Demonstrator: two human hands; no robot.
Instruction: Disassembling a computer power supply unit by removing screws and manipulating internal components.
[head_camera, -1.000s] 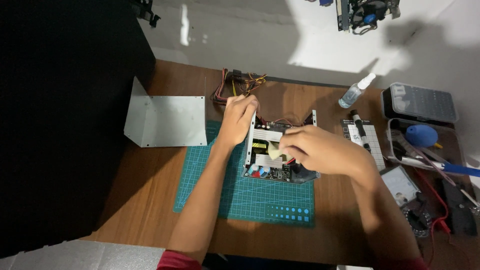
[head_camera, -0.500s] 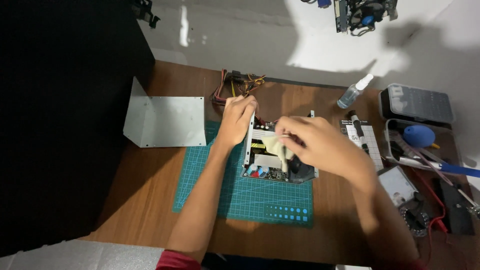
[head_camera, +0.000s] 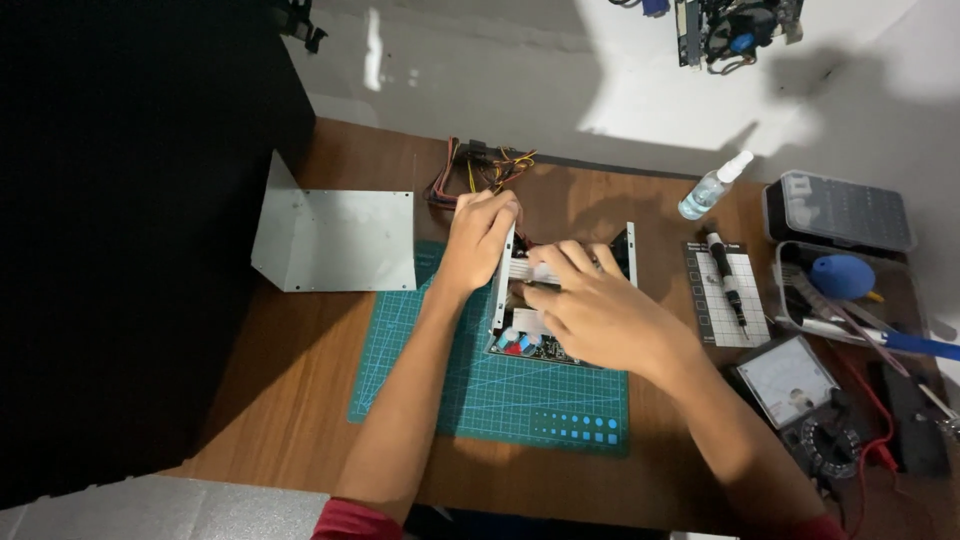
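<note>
An open metal power supply case (head_camera: 502, 290) with a circuit board inside sits on a green cutting mat (head_camera: 540, 390). My left hand (head_camera: 478, 235) grips the case's left wall near its far corner, beside a bundle of coloured wires (head_camera: 480, 168). My right hand (head_camera: 590, 310) lies over the inside of the case, fingers curled down among the parts and hiding most of the board. What its fingertips pinch is hidden.
A bent metal cover (head_camera: 335, 238) lies left of the mat. On the right are a spray bottle (head_camera: 712, 187), a screwdriver (head_camera: 726, 275) on a white card, a grey parts box (head_camera: 838, 211), a tray with a blue blower (head_camera: 842, 277), and a multimeter (head_camera: 800, 385).
My right hand has slid left and further into the case, covering more of the board. My left hand stays on the case's left wall.
</note>
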